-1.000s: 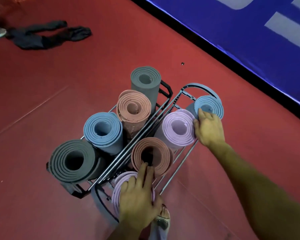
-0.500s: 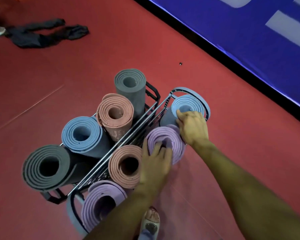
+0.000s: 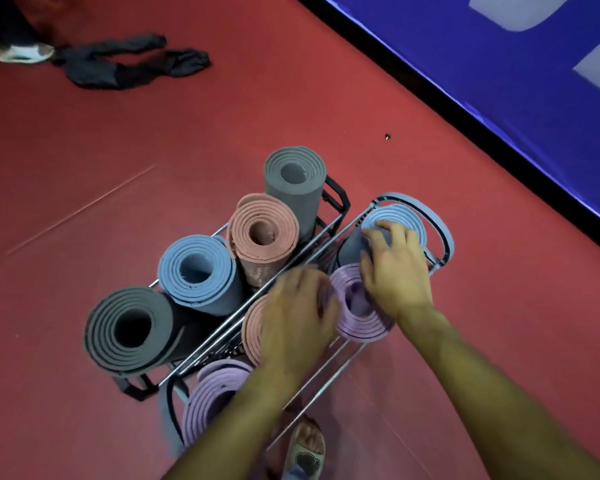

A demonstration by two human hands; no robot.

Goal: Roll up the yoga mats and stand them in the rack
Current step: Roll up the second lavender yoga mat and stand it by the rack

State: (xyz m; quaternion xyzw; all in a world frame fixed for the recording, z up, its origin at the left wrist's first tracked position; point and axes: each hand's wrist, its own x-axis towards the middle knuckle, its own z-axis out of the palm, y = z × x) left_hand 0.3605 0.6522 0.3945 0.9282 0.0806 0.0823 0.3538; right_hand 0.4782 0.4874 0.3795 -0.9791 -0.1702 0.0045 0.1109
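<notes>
A metal wire rack (image 3: pixel 444 233) stands on the red floor with rolled mats upright in two rows. The left row holds a big grey mat (image 3: pixel 129 327), a blue mat (image 3: pixel 198 271), a pink mat (image 3: pixel 264 230) and a far grey mat (image 3: pixel 295 174). The right row holds a near purple mat (image 3: pixel 212 403), a pink mat (image 3: pixel 252 327), a purple mat (image 3: pixel 357 317) and a light blue mat (image 3: pixel 409 220). My left hand (image 3: pixel 295 317), blurred, lies over the right row's pink mat. My right hand (image 3: pixel 395 271) rests across the purple mat, its fingertips on the light blue mat's top.
A dark garment (image 3: pixel 129 64) lies on the floor at the far left beside a person's white shoe (image 3: pixel 21 51). A blue banner wall (image 3: pixel 499 81) runs along the right. My sandalled foot (image 3: pixel 307 448) stands by the rack's near end. A small dark speck (image 3: pixel 387 136) lies on the floor.
My left hand went from the near purple mat to the middle purple mat, then slid back over the pink mat. My right hand stayed between the purple and light blue mats.
</notes>
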